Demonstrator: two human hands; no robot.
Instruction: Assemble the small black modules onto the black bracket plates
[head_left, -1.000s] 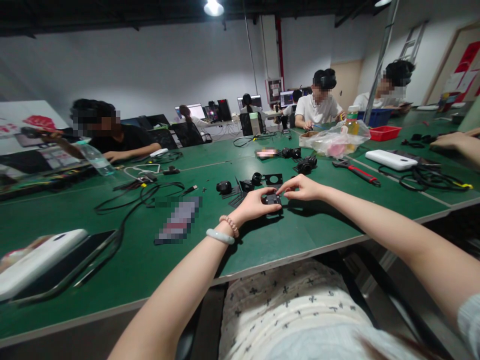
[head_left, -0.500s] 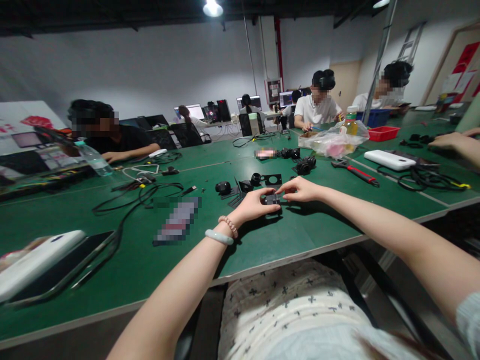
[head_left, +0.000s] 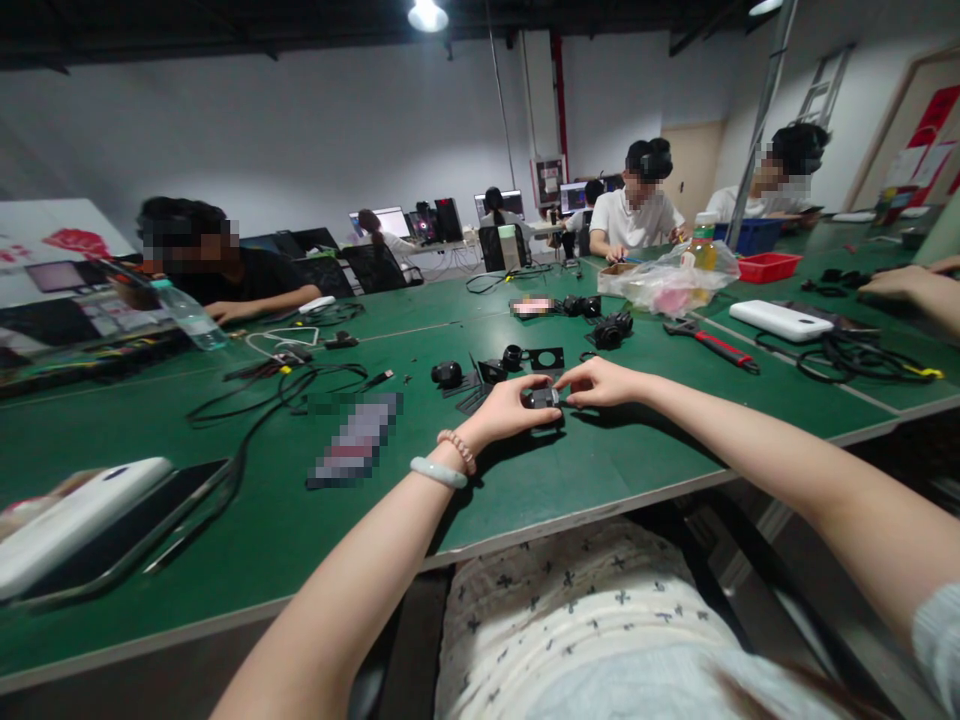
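Note:
My left hand (head_left: 501, 412) is closed round a small black block-like part (head_left: 541, 398), its thumb along the near side and its fingers along the far side. The part is held just above the green table (head_left: 615, 455), and its exact kind is too small to tell. At its right end my right hand (head_left: 600, 382) has thumb and forefinger drawn together, close to or touching it; what sits between these fingertips is hidden. Just beyond my hands lie a black plate with a round hole (head_left: 546, 358), a round black piece (head_left: 447, 374) and several other black parts.
A blurred-out phone-like slab (head_left: 356, 440) lies left of my hands, with black cables (head_left: 300, 385) behind it. To the right are a red-handled wrench (head_left: 716, 347) and a white power-bank-like box (head_left: 780, 318). A plastic bag (head_left: 667, 290) lies farther back. Several people sit around.
My hands stay in nearly the same place. A lighter grey edge now shows at the right end of the black part, so it seems slightly turned.

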